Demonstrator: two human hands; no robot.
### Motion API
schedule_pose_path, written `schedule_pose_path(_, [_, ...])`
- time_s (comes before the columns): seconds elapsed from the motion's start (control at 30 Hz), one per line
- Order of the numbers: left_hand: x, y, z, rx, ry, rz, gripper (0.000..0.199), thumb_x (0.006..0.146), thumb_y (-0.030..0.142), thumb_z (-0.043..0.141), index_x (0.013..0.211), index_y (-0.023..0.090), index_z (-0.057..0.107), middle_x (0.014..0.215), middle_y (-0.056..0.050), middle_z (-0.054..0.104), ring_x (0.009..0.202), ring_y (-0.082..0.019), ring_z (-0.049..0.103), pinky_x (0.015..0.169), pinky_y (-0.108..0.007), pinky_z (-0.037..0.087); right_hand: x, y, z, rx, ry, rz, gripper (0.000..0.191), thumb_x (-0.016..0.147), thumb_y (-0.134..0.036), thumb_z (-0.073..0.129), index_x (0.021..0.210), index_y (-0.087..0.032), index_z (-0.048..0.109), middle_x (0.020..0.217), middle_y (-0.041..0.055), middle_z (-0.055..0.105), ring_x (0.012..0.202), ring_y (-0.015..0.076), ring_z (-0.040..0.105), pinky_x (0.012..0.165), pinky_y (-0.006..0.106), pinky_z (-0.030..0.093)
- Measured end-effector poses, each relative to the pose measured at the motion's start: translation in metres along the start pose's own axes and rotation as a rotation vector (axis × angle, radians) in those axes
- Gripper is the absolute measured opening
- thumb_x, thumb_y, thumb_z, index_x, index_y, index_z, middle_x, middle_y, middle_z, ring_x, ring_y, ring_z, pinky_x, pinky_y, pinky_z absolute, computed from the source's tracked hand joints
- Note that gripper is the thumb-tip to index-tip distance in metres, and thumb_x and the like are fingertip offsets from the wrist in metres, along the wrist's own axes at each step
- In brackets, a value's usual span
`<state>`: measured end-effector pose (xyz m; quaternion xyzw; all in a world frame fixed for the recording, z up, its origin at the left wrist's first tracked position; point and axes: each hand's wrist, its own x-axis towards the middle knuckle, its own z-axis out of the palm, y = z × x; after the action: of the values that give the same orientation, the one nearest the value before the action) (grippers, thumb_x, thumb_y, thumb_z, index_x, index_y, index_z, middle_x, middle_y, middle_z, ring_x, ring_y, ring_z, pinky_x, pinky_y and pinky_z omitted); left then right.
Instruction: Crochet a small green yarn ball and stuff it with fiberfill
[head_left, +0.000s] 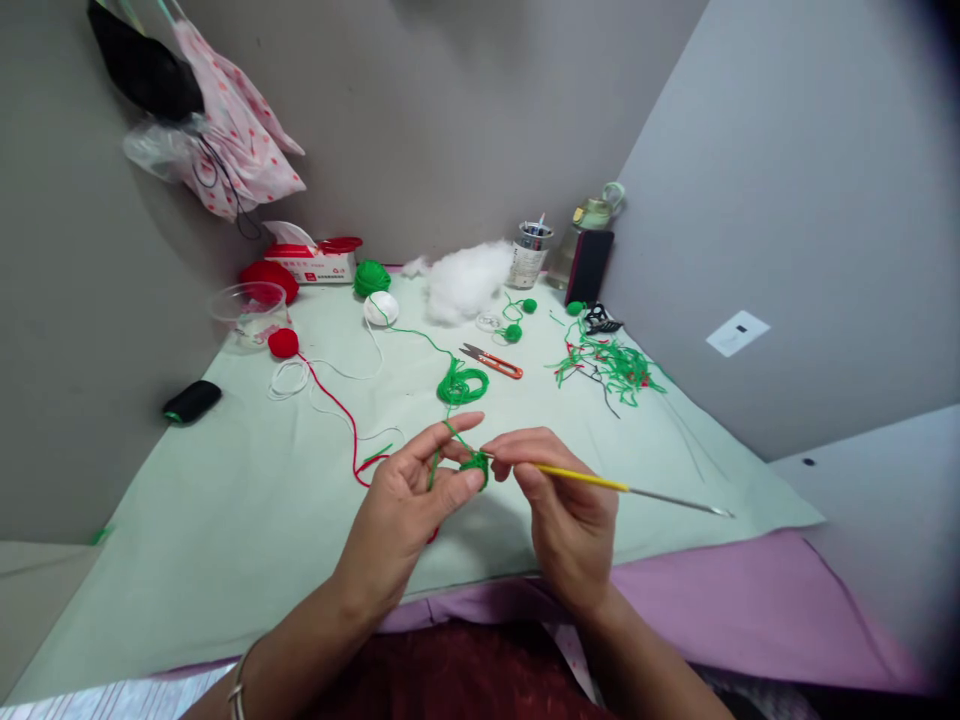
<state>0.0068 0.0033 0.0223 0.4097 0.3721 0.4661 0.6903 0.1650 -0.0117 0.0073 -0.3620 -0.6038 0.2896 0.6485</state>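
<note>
My left hand [409,490] pinches a small green crochet piece [475,466] between thumb and fingers, with green yarn looped over its raised index finger. In my right hand [566,505] is a crochet hook [585,478] with a yellow handle, held like a pen. One end of the hook meets the green piece; its other metal end points out to the right. From the left hand the strand runs up to a loose coil of green yarn [463,382] on the table. Beyond the coil lie orange thread snips [491,361].
Green yarn scraps [619,370] are heaped at right. White stuffing [466,283], a cup of pens [531,255], a bottle [574,250] and a phone [589,267] stand at the back. At left are a red yarn ball [283,344], a plastic tub [251,315] and a black case [193,401].
</note>
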Motion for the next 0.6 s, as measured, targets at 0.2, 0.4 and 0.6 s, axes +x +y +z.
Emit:
schedule_pose_path(0.2, [0.002,-0.001,0.004,-0.249,-0.007,-0.131,0.05,0.077,0.031,0.092,0.126,0.022,0.08,0.082,0.002,0.067,0.065,-0.006,0.053,0.078,-0.021,0.051,-0.008,0.009,-0.001,-0.402,-0.02,-0.361,0.038,0.097,-0.006,0.068,0.125,-0.029,0.079,0.111,0.0079,0.077,0.096,0.0208,0.072,0.077,0.034,0.059])
schedule_pose_path(0.4, [0.004,0.007,0.004,-0.292,-0.033,-0.139,0.036,0.078,0.024,0.09,0.114,0.023,0.085,0.073,0.007,0.06,0.049,0.0,0.033,0.076,-0.018,0.049,0.004,0.003,-0.003,0.03,0.057,-0.046,0.021,0.105,-0.021,0.063,0.106,-0.029,0.082,0.091,0.0029,0.076,0.08,0.0172,0.067,0.069,0.031,0.054])
schedule_pose_path(0.6, [0.003,-0.003,-0.006,0.051,-0.114,0.017,0.04,0.089,0.036,0.083,0.129,0.03,0.079,0.1,-0.002,0.072,0.097,-0.017,0.062,0.088,-0.025,0.048,0.004,0.005,-0.004,0.13,0.026,0.101,0.014,0.102,-0.028,0.07,0.101,-0.03,0.084,0.092,0.0011,0.077,0.085,0.0151,0.067,0.076,0.028,0.052])
